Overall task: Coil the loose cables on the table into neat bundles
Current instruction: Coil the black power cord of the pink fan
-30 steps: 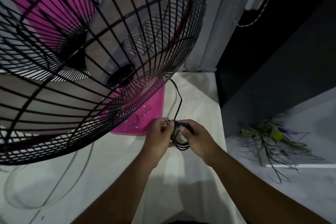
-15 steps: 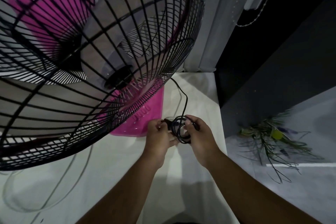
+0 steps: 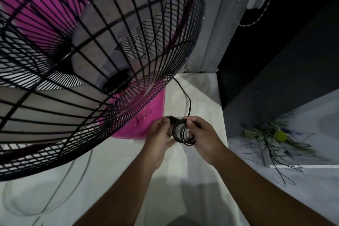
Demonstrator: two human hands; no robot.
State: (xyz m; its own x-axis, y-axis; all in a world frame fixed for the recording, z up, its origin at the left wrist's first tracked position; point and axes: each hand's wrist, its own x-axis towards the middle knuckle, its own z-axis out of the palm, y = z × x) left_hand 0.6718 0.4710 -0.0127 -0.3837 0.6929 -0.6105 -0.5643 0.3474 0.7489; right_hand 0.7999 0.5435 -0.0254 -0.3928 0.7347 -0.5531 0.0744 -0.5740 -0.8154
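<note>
A black cable (image 3: 188,103) runs from behind the fan down the white table (image 3: 200,167) into a small coil (image 3: 180,133) of several loops held between both hands. My right hand (image 3: 203,136) grips the coil's right side, fingers through the loops. My left hand (image 3: 158,136) pinches the coil's left side near the plug end (image 3: 171,118). A pale grey cable (image 3: 55,202) lies in a loose loop on the table at the lower left.
A large fan with a black wire cage (image 3: 102,57) and pink base (image 3: 146,121) fills the upper left, just left of my hands. The table's right edge (image 3: 224,124) drops to a grey floor with a plant sprig (image 3: 273,141).
The coil has been drawn slightly up and right, with the straight run of cable now bending more to the right. My hands have kept their hold and shifted a little.
</note>
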